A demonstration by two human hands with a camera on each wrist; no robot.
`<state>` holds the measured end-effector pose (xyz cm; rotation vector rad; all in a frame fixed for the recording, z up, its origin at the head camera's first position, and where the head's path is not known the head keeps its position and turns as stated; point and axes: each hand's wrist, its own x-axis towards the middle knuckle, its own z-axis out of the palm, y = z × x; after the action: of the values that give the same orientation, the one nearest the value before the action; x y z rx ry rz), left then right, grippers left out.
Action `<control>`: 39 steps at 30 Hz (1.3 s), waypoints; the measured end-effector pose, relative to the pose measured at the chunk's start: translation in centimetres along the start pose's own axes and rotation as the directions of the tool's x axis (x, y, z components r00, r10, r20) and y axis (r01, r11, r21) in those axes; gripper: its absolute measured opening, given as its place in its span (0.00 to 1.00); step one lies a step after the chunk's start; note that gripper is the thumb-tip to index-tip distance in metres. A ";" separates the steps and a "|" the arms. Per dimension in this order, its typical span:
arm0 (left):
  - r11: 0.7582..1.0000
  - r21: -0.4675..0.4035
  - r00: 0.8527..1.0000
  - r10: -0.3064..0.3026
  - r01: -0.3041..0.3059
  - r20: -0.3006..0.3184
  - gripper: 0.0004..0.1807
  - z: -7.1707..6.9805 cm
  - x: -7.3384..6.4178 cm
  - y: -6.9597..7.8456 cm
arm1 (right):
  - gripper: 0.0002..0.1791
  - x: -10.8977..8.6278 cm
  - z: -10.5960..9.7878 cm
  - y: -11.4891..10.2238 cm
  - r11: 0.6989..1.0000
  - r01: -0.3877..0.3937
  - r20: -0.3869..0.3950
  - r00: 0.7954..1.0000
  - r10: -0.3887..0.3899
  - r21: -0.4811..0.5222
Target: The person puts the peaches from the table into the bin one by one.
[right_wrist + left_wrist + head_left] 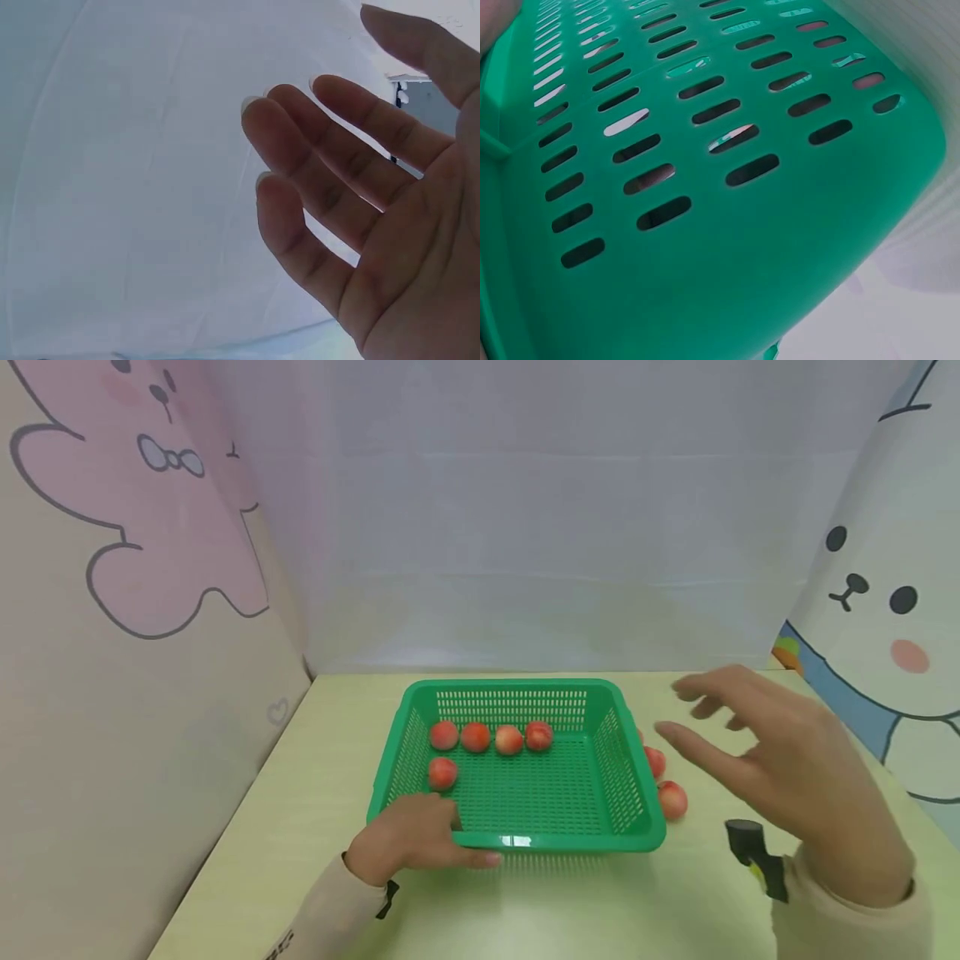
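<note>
A green slatted plastic basket stands on the table, and its perforated wall fills the left wrist view. Several red-yellow peaches lie inside it, most in a row along the far side, with one nearer the left. My left hand grips the basket's near rim at the left corner, fingers over the edge and thumb outside. Above the table to the right of the basket, my right hand is raised with fingers loosely bent; its palm holds nothing in the right wrist view.
Beside the basket's right wall lie more peaches, partly hidden by the rim. A pale curtain hangs behind the pale wood-toned table. Panels with cartoon animals stand at left and right.
</note>
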<state>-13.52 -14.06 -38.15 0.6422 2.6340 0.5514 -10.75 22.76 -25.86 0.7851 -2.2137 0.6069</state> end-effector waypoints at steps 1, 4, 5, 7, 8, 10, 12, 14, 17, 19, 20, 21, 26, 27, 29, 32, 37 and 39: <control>1.000 0.000 1.000 -0.001 0.001 0.002 0.32 0.0 0.0 0.0 | 0.27 -0.8 -0.3 0.8 0.999 -0.039 0.004 0.999 0.039 -0.023; 1.000 0.010 1.000 -0.006 0.005 0.004 0.32 0.0 0.0 0.0 | 0.20 -2.6 -0.8 3.5 0.979 -0.180 0.088 0.978 0.188 -0.094; 1.000 0.010 1.000 -0.006 0.006 0.003 0.32 0.0 0.0 -0.1 | 0.20 -3.0 -0.8 4.3 0.967 -0.225 0.126 0.963 0.240 -0.120; 1.000 0.013 1.000 0.005 -0.005 -0.002 0.31 0.0 0.0 -0.1 | 0.21 -3.5 -0.7 6.0 0.934 -0.308 0.209 0.916 0.342 -0.180; 1.000 0.015 1.000 0.009 -0.009 -0.004 0.31 0.0 0.0 -0.1 | 0.23 -3.6 -0.5 6.8 0.918 -0.342 0.261 0.884 0.387 -0.203; 1.000 0.014 1.000 0.014 -0.014 -0.006 0.30 0.1 -0.1 -0.1 | 0.25 -3.6 0.1 8.1 0.891 -0.397 0.357 0.817 0.453 -0.221; 1.000 0.017 1.000 0.006 -0.006 -0.005 0.31 0.2 -0.1 -0.2 | 0.29 -3.6 1.0 9.1 0.873 -0.427 0.447 0.750 0.487 -0.234; 1.000 0.019 1.000 0.003 -0.003 -0.004 0.31 0.2 -0.2 -0.2 | 0.32 -3.6 1.9 10.0 0.862 -0.451 0.520 0.692 0.501 -0.231; 1.000 0.019 1.000 0.015 -0.015 -0.008 0.31 0.2 0.0 -0.2 | 0.34 -3.9 3.1 11.2 0.850 -0.467 0.570 0.640 0.514 -0.243; 1.000 0.022 1.000 0.023 -0.022 -0.010 0.30 0.2 0.1 -0.2 | 0.35 -4.3 3.7 11.9 0.839 -0.483 0.600 0.604 0.525 -0.249; 0.999 0.024 1.000 0.022 -0.022 -0.010 0.31 0.2 0.1 -0.2 | 0.36 -4.5 3.9 12.1 0.834 -0.492 0.619 0.581 0.528 -0.249; 0.999 0.027 1.000 0.019 -0.019 -0.009 0.31 0.2 0.1 -0.2 | 0.37 -4.7 4.1 12.4 0.828 -0.503 0.640 0.558 0.529 -0.246; 0.999 0.040 1.000 -0.011 0.012 -0.010 0.36 0.2 0.1 -0.1 | 0.40 -5.3 5.0 12.7 0.795 -0.572 0.736 0.448 0.508 -0.200; 0.999 0.040 1.000 -0.012 0.012 -0.010 0.36 0.2 0.1 -0.1 | 0.40 -5.4 5.1 12.7 0.790 -0.583 0.746 0.435 0.503 -0.193; 0.999 0.036 1.000 -0.011 0.012 -0.009 0.36 0.2 0.1 -0.1 | 0.39 -5.4 5.4 12.7 0.779 -0.600 0.762 0.415 0.497 -0.182; 1.000 0.025 1.000 -0.004 0.004 -0.009 0.35 0.2 0.2 -0.2 | 0.38 -5.5 6.0 12.6 0.763 -0.620 0.781 0.379 0.497 -0.185; 1.000 0.013 1.000 -0.003 0.003 -0.004 0.34 0.2 0.2 -0.2 | 0.33 -5.7 7.2 12.7 0.751 -0.629 0.802 0.335 0.494 -0.199; 1.000 0.009 1.000 -0.002 0.002 -0.001 0.34 0.2 0.2 -0.2 | 0.31 -5.8 7.5 12.8 0.759 -0.621 0.809 0.335 0.482 -0.195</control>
<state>-13.66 -14.10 -38.42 0.6418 2.6394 0.5390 -19.61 29.28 -37.46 0.3376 -3.4577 0.8490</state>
